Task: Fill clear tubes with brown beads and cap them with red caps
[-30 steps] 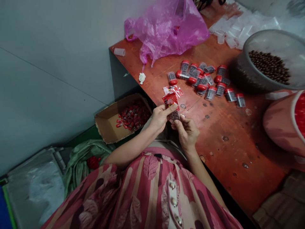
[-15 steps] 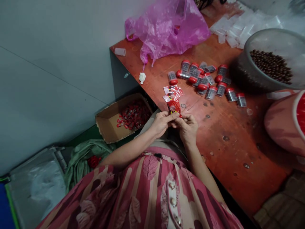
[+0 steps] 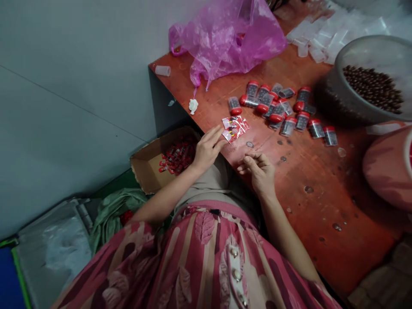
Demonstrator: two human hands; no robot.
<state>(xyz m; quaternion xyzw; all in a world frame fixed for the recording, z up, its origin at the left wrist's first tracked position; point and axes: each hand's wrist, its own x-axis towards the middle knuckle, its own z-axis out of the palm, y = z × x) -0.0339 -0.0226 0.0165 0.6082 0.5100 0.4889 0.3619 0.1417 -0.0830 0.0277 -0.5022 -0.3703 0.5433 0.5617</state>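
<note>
My left hand (image 3: 208,148) reaches over the table's edge with its fingers stretched out, the tips close to a small pile of shiny red printed wrappers (image 3: 237,128). Whether they touch the pile I cannot tell. Nothing shows in that hand. My right hand (image 3: 261,171) is beside the table edge, its fingers curled and the thumb against the index finger; anything in that pinch is too small or hidden. Just behind the wrappers lies a clear tube with a red cap (image 3: 234,106), filled with dark beads.
Several similar red-capped tubes (image 3: 278,105) lie farther back. A bowl of dark brown beads (image 3: 373,90), a pink tub (image 3: 384,167), clear empty tubes (image 3: 334,38) and a pink plastic bag (image 3: 231,43) are on the table (image 3: 322,227). Below left sits a cardboard box (image 3: 146,169) of red pieces.
Both hands held a red wrapper together; it no longer shows in them. They have parted, the left moving up toward the pile with fingers straightened, the right shifting slightly right.
</note>
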